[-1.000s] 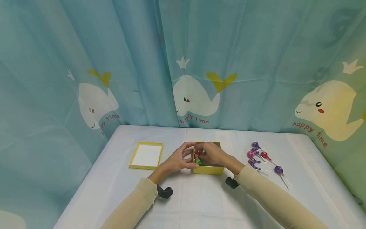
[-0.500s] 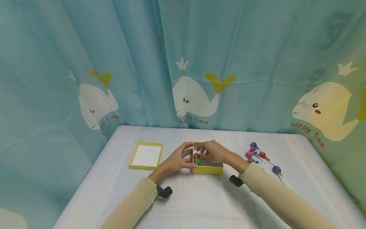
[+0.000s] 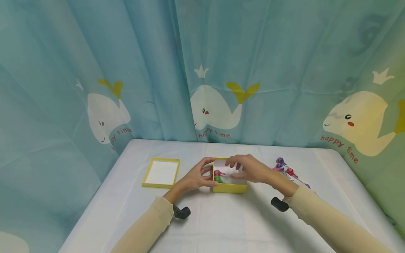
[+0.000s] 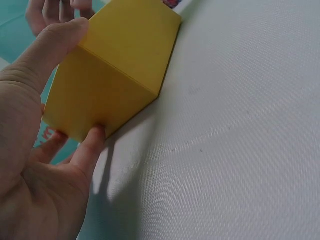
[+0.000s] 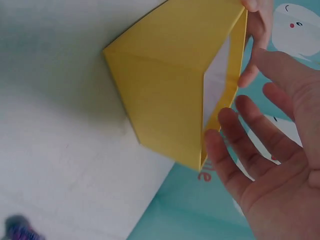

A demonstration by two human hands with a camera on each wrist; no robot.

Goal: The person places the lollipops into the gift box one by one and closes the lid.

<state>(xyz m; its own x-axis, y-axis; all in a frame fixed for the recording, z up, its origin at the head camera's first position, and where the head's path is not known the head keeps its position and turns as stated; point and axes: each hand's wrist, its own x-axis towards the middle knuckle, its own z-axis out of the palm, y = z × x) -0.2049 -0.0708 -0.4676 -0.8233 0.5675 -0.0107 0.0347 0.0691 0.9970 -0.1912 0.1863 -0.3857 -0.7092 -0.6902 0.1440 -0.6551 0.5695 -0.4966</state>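
Gripping the lidless yellow box [image 3: 230, 188] by its left end with the left hand [image 3: 195, 176]; holding the right hand [image 3: 251, 169], parted and empty, over the right part. Containing, at near left, pink lollipop [image 3: 218, 172] and green lollipop [image 3: 218, 179]. Could skid or tip if bumped by the right hand. Built of smooth, straight-edged, card-like walls; standing on woven white cloth [image 3: 221, 218] between yellow lid [image 3: 161, 172] at left and round, shiny lollipops [image 3: 290, 171] at right.
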